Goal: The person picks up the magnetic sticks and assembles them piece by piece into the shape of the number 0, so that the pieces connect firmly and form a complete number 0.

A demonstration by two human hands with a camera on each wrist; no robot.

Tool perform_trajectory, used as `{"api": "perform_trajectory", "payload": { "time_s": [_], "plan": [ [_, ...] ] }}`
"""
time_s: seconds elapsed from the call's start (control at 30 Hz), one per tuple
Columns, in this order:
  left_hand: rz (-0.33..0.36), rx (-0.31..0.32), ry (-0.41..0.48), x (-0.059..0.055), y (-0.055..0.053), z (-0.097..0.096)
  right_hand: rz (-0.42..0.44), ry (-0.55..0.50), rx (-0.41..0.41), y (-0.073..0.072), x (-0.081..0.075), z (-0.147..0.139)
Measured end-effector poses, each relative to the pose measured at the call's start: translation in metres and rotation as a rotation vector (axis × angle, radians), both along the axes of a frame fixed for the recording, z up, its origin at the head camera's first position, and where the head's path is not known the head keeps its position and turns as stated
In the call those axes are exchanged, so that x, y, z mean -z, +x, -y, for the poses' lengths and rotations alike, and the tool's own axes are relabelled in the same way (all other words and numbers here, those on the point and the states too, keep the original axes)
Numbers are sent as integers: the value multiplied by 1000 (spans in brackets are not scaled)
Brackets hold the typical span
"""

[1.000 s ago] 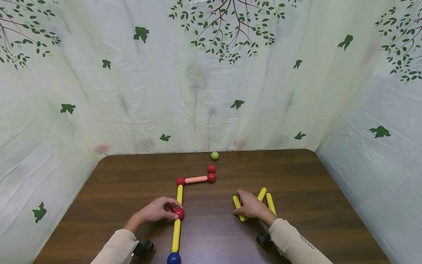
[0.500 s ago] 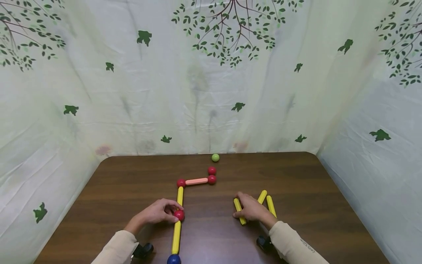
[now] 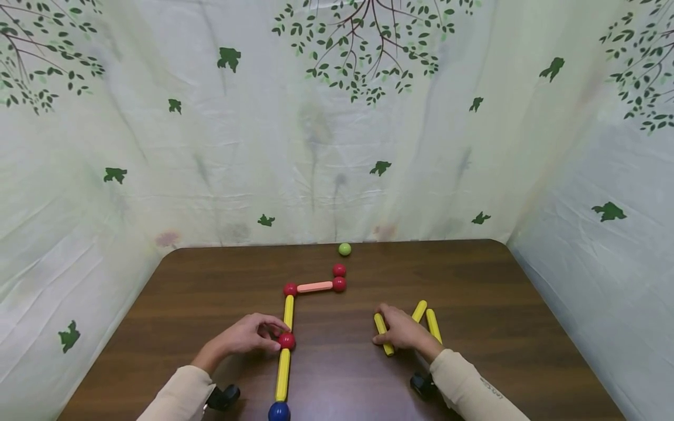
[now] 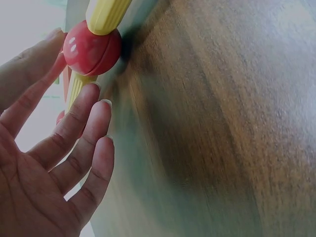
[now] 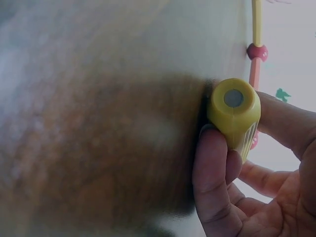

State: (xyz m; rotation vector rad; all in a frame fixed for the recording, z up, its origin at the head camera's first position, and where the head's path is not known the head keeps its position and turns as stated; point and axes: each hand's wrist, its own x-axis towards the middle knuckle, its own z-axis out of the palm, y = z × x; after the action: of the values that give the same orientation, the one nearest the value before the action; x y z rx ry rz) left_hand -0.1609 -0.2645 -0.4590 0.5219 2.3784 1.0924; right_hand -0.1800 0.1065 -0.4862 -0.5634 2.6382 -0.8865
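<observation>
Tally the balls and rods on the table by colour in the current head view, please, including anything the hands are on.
Red balls: 4
Green ball: 1
Blue ball: 1
Yellow rods: 5
Pink rod: 1
Total: 12

From a long cream sleeve [image 3: 176,396], the bare left hand [image 3: 243,339] points toward two o'clock, fingers [image 4: 85,149] loosely curved; the bare right hand [image 3: 402,331], sleeved alike, points toward ten o'clock, thumb [image 5: 212,170] and index finger [image 5: 284,117] pinching.
</observation>
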Motion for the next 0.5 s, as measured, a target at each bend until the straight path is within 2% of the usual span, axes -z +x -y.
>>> {"api": "perform_trajectory", "payload": {
  "time_s": [0.27,0.5],
  "plan": [
    [-4,5,-5,1,-2,-1,-12,-19,-20,1,-2,1],
    [-18,10,-6,4,-1,-4,38,-34,-146,16,-7,21]
  ]
}}
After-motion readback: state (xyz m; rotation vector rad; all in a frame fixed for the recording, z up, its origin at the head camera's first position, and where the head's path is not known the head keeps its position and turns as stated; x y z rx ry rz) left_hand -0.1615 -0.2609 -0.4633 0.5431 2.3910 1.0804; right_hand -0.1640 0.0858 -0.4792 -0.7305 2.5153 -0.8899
